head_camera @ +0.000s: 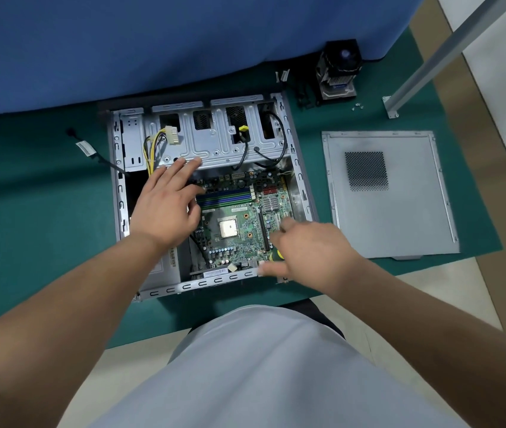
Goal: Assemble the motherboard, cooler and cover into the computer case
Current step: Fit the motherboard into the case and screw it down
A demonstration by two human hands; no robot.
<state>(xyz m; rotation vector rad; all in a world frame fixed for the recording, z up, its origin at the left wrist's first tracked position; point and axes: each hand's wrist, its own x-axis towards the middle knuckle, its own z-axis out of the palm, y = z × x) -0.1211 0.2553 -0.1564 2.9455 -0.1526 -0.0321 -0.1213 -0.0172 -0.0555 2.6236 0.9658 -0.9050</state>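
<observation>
The open grey computer case [302, 186] lies flat on the green mat. The green motherboard [239, 220] sits inside it, its bare CPU [227, 227] showing. My left hand [165, 205] hovers over the board's left part with fingers straight, fingertips near the drive cage [214, 140]. My right hand [310, 251] grips a screwdriver with a yellow and black handle [276, 255] over the board's right lower corner. The cooler [338, 72] stands at the back right of the mat. The grey cover panel [390, 193] lies flat to the right of the case.
A few small screws [358, 105] lie near the cooler. A loose black cable with a white label [86, 148] trails left of the case. A blue partition [152, 41] rises behind. A metal leg [424, 75] slants at the right. Yellow and black power cables [152, 146] hang inside the case.
</observation>
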